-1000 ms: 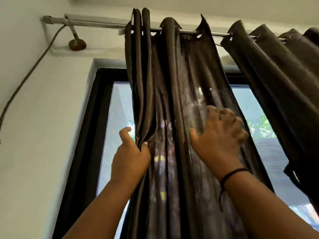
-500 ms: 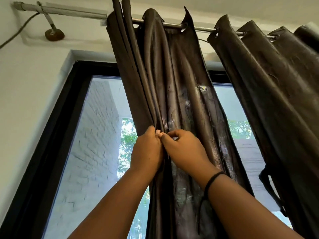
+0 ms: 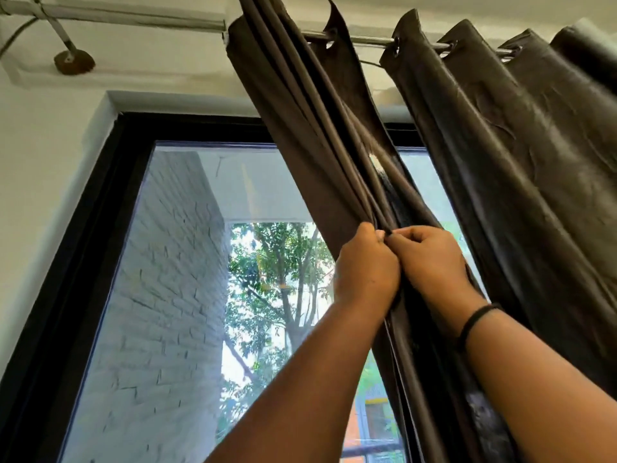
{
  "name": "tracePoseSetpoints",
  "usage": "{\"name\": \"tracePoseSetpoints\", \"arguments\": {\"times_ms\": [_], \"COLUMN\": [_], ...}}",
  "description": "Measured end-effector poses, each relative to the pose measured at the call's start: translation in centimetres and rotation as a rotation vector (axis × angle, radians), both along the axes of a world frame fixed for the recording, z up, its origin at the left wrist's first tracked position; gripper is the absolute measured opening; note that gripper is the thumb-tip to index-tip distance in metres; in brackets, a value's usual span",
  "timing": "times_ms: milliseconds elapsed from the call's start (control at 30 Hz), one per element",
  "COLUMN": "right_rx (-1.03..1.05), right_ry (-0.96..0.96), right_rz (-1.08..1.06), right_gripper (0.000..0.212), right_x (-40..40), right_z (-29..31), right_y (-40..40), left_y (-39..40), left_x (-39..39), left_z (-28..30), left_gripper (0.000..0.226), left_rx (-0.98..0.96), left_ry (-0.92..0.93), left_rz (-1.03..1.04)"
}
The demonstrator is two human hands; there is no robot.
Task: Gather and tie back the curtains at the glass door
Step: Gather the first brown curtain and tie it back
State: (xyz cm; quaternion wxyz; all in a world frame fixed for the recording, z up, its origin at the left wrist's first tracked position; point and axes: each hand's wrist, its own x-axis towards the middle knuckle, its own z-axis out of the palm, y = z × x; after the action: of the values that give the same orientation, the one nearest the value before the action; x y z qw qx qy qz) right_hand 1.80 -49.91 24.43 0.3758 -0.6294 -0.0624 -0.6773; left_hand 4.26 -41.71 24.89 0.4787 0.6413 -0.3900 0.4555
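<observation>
The dark brown curtain [image 3: 320, 135], bunched into pleats, is pinched between left hand [image 3: 365, 267] and right hand [image 3: 430, 262], with a second curtain [image 3: 534, 168] at three o'clock.

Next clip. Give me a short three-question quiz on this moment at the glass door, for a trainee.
1. True or false: both hands grip the same gathered curtain.
2. Which wrist wears the black band? A left, B right.
3. Fill in: the curtain hangs by its eyelets from a metal ____.

Key
1. True: left hand and right hand meet on its folds.
2. B.
3. Rod.
</observation>
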Motion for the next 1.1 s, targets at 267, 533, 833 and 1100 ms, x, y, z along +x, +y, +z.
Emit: {"name": "tracePoseSetpoints", "arguments": {"times_ms": [267, 533, 833, 1100], "right_rx": [-0.341, -0.699, 0.003, -0.078], "right_ry": [0.145, 0.252, 0.519, 0.529], "right_rz": [-0.214, -0.482, -0.797, -0.724], "right_gripper": [0.026, 0.022, 0.096, 0.007], "right_x": [2.6, 3.6, 2.2, 2.7], "right_z": [-1.8, -1.0, 1.0, 0.9], "right_y": [7.9, 17.0, 9.2, 11.4], "left_y": [7.8, 19.6, 21.9, 22.4], "left_x": [4.0, 7.2, 7.8, 7.4], "left_z": [-1.5, 1.2, 1.0, 0.7], "left_gripper": [0.044, 0.014, 0.05, 0.046], "left_rx": [-0.146, -0.077, 0.056, 0.082], "left_ry": [0.133, 0.363, 0.261, 0.231], "left_rz": [-0.126, -0.045, 0.209, 0.177]}}
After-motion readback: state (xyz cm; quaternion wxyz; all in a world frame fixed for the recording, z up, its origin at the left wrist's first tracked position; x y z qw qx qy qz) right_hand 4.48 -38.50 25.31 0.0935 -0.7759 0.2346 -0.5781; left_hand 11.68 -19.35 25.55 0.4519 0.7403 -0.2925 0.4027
